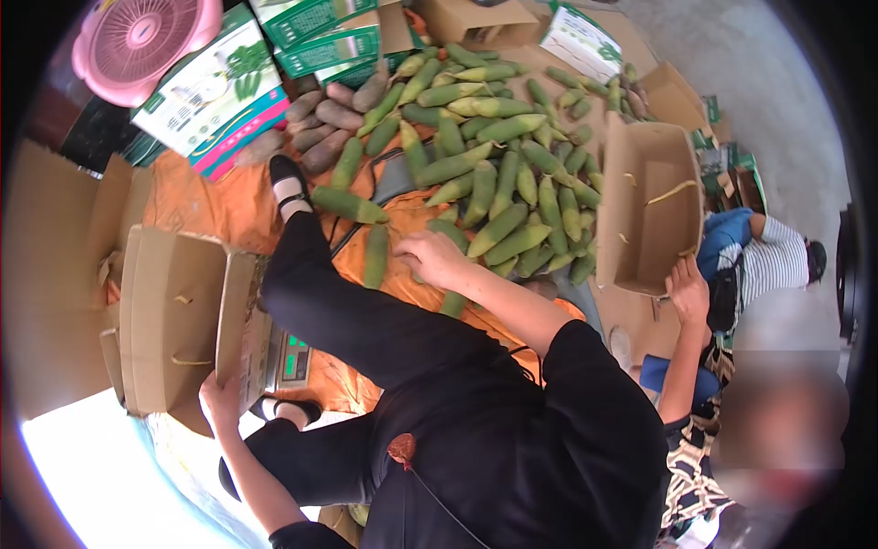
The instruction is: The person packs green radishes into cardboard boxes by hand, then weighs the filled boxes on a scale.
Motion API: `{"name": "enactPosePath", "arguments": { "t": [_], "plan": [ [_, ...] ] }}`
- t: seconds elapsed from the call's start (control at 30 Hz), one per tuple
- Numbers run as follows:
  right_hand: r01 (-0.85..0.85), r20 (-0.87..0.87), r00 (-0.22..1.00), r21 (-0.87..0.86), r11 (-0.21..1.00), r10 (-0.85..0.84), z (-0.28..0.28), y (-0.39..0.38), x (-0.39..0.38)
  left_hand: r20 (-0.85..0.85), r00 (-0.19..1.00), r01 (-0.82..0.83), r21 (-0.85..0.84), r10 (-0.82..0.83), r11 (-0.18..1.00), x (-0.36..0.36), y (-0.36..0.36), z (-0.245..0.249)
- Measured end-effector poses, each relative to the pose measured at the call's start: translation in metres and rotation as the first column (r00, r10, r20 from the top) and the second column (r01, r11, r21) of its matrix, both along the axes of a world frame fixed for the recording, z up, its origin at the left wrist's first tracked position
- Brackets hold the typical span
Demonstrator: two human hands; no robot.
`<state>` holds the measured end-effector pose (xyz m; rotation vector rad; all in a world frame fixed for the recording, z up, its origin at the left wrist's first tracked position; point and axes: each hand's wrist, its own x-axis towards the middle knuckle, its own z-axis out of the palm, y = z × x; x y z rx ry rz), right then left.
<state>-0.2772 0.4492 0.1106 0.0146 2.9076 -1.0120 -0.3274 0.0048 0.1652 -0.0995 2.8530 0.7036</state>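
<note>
My left hand (219,403) grips the edge of an open cardboard box (174,320), fingers closed on its wall near the bottom. The box stands tilted beside a scale with a lit green display (294,359). My right hand (434,261) reaches over the orange sheet with its fingers apart, and I see nothing held in it. Just left of its fingertips lies a green radish (375,257). Another green radish (447,231) lies just beyond that hand, partly covered by it. A large heap of green radishes (503,183) spreads ahead.
Purple-brown roots (322,146) lie left of the heap, near printed cartons (224,91) and a pink basin-like thing (146,41). To the right, a co-worker's hand (688,288) holds another open box (654,206). A person in a striped top (776,261) bends farther back.
</note>
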Motion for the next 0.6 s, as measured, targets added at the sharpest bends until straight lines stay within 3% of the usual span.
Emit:
{"name": "enactPosePath", "arguments": {
  "t": [0.07, 0.1, 0.23, 0.27, 0.3, 0.33, 0.37, 0.4, 0.43, 0.47, 0.53, 0.6],
  "plan": [
    [0.008, -0.208, 0.978, 0.021, 1.0, -0.004, 0.017, 0.014, -0.005, 0.062, 0.998, -0.032, -0.012, 0.032, 0.999, -0.001, 0.006, 0.008],
    [0.022, -0.212, 0.977, 0.028, 0.999, -0.016, 0.027, 0.02, -0.004, 0.057, 0.998, -0.018, -0.005, 0.018, 1.0, 0.001, 0.003, 0.006],
    [0.239, -0.501, 0.861, 0.247, 0.939, -0.087, 0.098, 0.052, 0.003, 0.055, 0.998, -0.017, 0.013, 0.017, 1.0, 0.0, 0.01, 0.013],
    [0.295, -0.476, 0.868, 0.268, 0.917, -0.14, 0.121, 0.064, 0.009, 0.051, 0.998, -0.024, 0.014, 0.023, 1.0, 0.001, 0.014, 0.016],
    [0.372, -0.509, 0.821, 0.136, 0.918, -0.257, 0.131, 0.08, 0.014, 0.049, 0.998, -0.03, 0.012, 0.029, 0.999, 0.002, 0.014, 0.018],
    [0.499, -0.605, 0.681, -0.028, 0.866, -0.412, 0.128, 0.097, 0.018, 0.047, 0.999, -0.022, 0.014, 0.021, 1.0, 0.002, 0.011, 0.016],
    [0.44, -0.36, 0.601, -0.596, 0.672, -0.713, 0.128, 0.112, 0.023, 0.051, 0.998, -0.029, 0.021, 0.028, 0.999, 0.003, 0.007, 0.012],
    [0.437, -0.23, 0.482, -0.773, 0.46, -0.845, 0.133, 0.132, 0.033, 0.054, 0.998, -0.036, 0.029, 0.035, 0.999, 0.002, 0.005, 0.008],
    [0.503, -0.032, 0.355, -0.836, 0.219, -0.935, 0.13, 0.156, 0.047, 0.049, 0.998, -0.031, 0.036, 0.029, 0.999, 0.001, 0.008, 0.009],
    [0.372, 0.112, 0.279, -0.928, 0.0, -0.954, 0.126, 0.174, 0.058, 0.065, 0.997, -0.044, 0.055, 0.04, 0.998, 0.001, 0.01, 0.011],
    [0.225, 0.242, 0.167, -0.953, -0.202, -0.956, 0.111, 0.204, 0.08, 0.075, 0.996, -0.063, 0.074, 0.058, 0.995, 0.001, 0.013, 0.015],
    [0.081, 0.329, 0.073, -0.943, -0.323, -0.942, 0.113, 0.218, 0.086, 0.099, 0.993, -0.071, 0.047, 0.066, 0.996, 0.001, 0.014, 0.018]
  ]
}}
